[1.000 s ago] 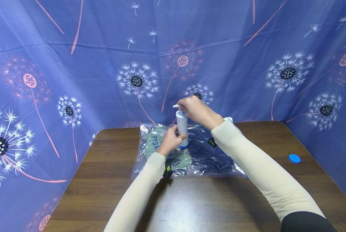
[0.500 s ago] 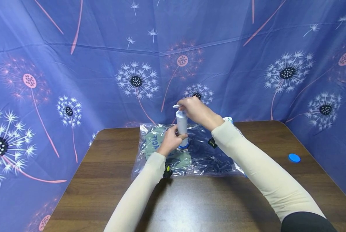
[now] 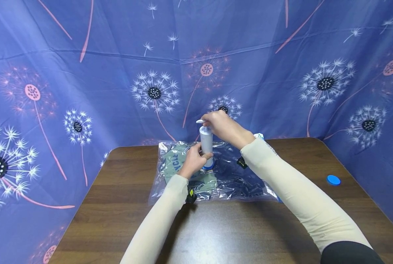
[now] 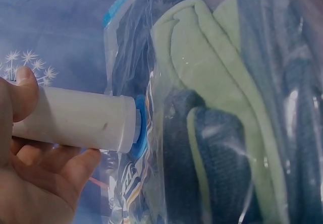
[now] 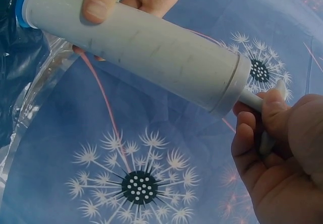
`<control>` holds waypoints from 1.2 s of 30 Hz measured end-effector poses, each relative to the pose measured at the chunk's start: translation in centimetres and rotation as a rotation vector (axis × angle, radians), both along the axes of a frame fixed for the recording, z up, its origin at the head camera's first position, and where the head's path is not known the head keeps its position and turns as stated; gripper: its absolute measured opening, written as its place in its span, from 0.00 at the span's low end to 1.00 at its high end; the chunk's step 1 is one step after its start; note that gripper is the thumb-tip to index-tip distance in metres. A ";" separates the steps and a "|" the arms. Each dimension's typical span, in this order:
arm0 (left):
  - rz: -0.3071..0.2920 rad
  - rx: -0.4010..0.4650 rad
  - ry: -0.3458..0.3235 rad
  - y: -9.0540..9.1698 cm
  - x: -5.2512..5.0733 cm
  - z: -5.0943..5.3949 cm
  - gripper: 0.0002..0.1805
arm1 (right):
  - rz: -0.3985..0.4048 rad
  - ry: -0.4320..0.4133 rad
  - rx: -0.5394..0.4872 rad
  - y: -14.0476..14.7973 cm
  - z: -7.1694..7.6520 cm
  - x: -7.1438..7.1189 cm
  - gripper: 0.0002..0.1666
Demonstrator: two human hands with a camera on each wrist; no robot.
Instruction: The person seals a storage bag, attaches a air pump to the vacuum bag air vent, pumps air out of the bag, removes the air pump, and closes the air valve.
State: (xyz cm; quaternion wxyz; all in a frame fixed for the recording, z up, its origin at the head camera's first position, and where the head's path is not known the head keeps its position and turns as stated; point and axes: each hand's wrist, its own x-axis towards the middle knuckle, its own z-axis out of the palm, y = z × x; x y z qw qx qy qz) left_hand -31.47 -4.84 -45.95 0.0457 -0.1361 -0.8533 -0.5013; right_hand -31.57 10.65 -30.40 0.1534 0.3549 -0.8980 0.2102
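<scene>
A white cylindrical hand pump point(image 3: 206, 141) stands upright on a clear plastic bag point(image 3: 229, 187) holding folded green and dark blue cloth. The left hand point(image 3: 194, 160) grips the pump's barrel point(image 4: 81, 117) low down, fingers and thumb curled round it. Above, the right hand point(image 3: 223, 124) grips the white T-shaped handle point(image 5: 266, 142); a short length of rod point(image 5: 250, 99) shows between handle and barrel. At the barrel's lower end a blue ring point(image 4: 140, 127) meets the bag.
A round blue cap point(image 3: 333, 180) lies on the brown wooden table point(image 3: 117, 205) at the right. A blue cloth with dandelion prints point(image 3: 117, 73) hangs behind the table and at both sides.
</scene>
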 end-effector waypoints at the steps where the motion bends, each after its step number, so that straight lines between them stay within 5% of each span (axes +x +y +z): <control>1: -0.001 0.002 -0.001 0.0 0.0 0.0 0.23 | -0.001 0.000 0.000 0.0 0.0 0.0 0.12; 36: 0.002 0.008 0.016 0.1 -0.2 -0.1 0.22 | 0.001 -0.046 0.047 0.2 0.4 0.0 0.11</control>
